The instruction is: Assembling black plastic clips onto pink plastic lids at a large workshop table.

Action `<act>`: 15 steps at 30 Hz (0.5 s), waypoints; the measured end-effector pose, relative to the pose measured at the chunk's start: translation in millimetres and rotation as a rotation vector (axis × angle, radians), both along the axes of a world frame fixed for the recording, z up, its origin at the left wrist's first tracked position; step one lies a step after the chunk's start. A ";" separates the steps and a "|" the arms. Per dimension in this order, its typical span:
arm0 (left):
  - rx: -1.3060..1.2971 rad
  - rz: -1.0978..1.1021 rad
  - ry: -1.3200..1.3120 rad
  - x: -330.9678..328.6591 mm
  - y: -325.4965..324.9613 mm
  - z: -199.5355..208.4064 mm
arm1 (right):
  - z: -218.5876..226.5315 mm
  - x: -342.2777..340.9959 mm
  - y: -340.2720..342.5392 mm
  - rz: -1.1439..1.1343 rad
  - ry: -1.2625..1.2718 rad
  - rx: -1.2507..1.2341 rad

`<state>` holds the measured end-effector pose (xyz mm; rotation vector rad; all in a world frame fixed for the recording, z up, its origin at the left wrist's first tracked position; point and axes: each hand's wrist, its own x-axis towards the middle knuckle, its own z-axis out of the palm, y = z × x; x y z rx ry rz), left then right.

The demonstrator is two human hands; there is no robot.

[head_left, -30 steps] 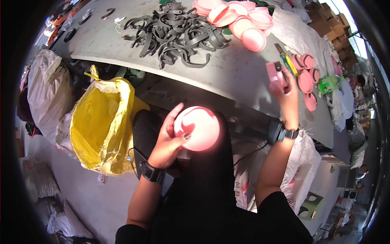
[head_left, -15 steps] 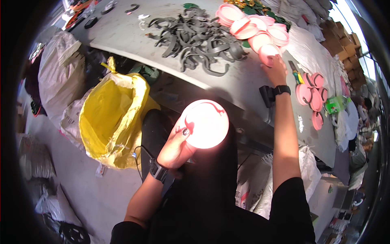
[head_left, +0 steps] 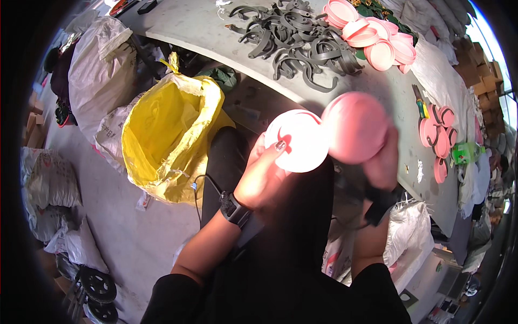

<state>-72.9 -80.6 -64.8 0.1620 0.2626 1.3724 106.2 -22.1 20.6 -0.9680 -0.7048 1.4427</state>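
My left hand (head_left: 263, 181) grips a round pink plastic piece (head_left: 305, 146) over my lap, thumb across its face; bright light washes it out. Close beside it, my right hand (head_left: 382, 162) holds a second round pink plastic piece (head_left: 353, 127), blurred by motion. The two rims look very near each other; whether they touch I cannot tell. Beyond them on the table (head_left: 372, 89) lie a heap of shallow round pink pieces (head_left: 379, 54) and a pile of curved grey plastic strips (head_left: 302, 46). Farther right sits a group of pink pieces with grey strips on them (head_left: 441, 141).
A yellow sack (head_left: 156, 137) stands gaping left of my knees. Behind it leans a large white sack (head_left: 102, 65). A green-and-yellow-handled tool (head_left: 421, 102) and a green bottle (head_left: 464, 153) lie on the table's right part. Another white sack (head_left: 408, 229) stands under its near edge.
My right hand has come back from the pink heap with a round pink piece, beside the one in my left hand. My left hand still holds its piece. The view has shifted.
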 end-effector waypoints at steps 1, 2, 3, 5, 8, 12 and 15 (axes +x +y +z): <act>0.040 -0.005 0.049 3.4 1.2 7.2 | -34.0 19.6 -1.2 0.098 -0.539 0.338; 0.080 -0.010 0.100 5.6 1.7 12.9 | -68.4 37.7 0.2 0.200 -1.080 0.667; 0.073 -0.012 0.105 3.9 0.1 12.1 | -65.2 24.5 -4.0 0.200 -1.075 0.660; 0.063 -0.026 0.260 1.4 -3.2 12.1 | -58.2 -5.0 -13.7 0.153 -0.663 0.277; 0.120 0.089 0.436 4.6 -5.2 9.2 | -64.2 -12.1 -13.2 0.292 -0.272 0.130; 0.092 0.099 0.531 1.6 -2.9 7.0 | -54.8 -28.9 -22.4 0.139 -0.180 0.167; 0.018 0.165 0.498 4.8 -0.5 8.5 | -59.7 -17.3 -21.9 0.335 -0.021 0.043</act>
